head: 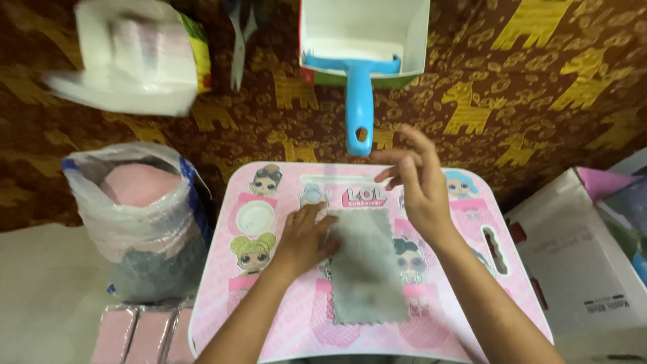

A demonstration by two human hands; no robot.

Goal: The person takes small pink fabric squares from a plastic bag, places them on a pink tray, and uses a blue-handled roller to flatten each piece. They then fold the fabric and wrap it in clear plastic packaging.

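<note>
Patterned brown-and-yellow floor covering (pixel 552 81) behind; small pink lap table (pixel 283 323) in front. Grey cloth (pixel 367 269) lying flat at table centre. Left hand (pixel 303 239) pressed on cloth's upper left edge, fingers spread flat, gripping nothing. Right hand (pixel 418 182) raised above far edge, fingers loosely open, empty. Judged step: smoothing or squaring the cloth; next move likely calls for right hand lowering onto it. Bag of cloths (pixel 141 216) at left. Upper-left package (pixel 135 54) blurred; cardboard box (pixel 579 256) cut off.

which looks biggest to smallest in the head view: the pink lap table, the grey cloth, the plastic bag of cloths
1. pink lap table
2. plastic bag of cloths
3. grey cloth, pressed by the left hand
</note>
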